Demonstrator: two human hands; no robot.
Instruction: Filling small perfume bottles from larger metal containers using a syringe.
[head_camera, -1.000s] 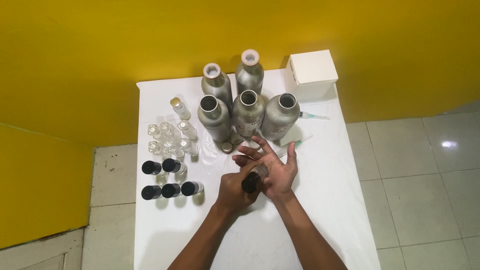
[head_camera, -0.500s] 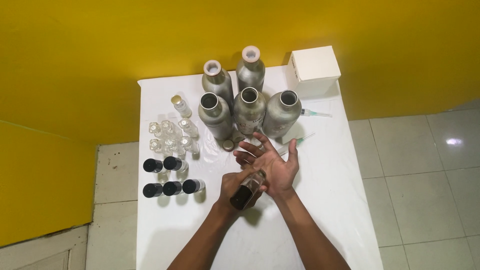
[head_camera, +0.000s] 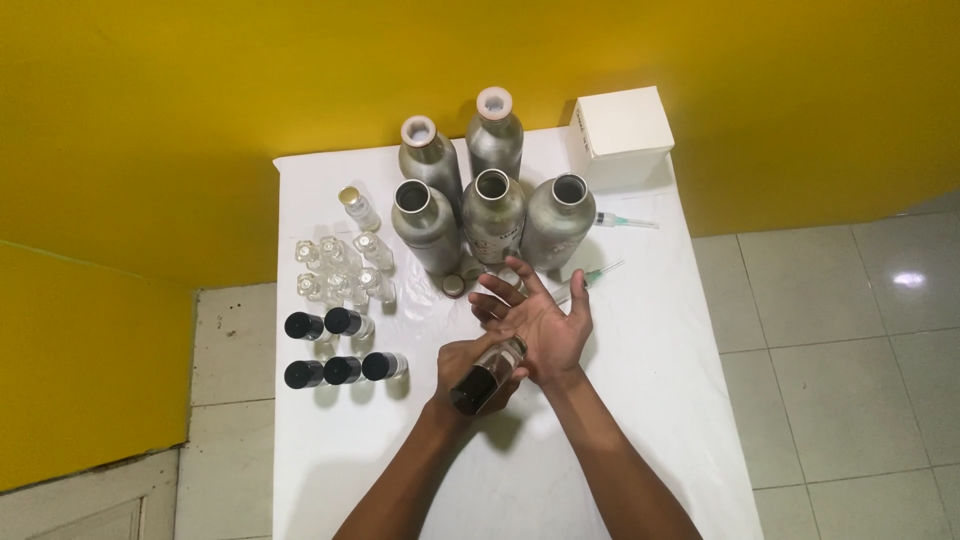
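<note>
Small bottle (head_camera: 487, 375) in left hand (head_camera: 470, 372) grip, tilted against open right hand (head_camera: 545, 330), mid-table (head_camera: 640, 400)

A white table (head_camera: 620, 420) carries five tall metal bottles (head_camera: 492, 215) near its far edge, with a white box (head_camera: 620, 125) beside them. Small clear vials (head_camera: 340, 268), five black-capped vials (head_camera: 340, 345) and two syringes (head_camera: 625, 220) also lie on it.

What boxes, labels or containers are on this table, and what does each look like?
White box: far right corner, cube-shaped, plain.
Metal bottles: five, far middle, silver; the middle one bears a dark label.
Black-capped vials: five, left, clear.
Small bottle: dark-capped, tilted in the left hand against the right hand.
</note>
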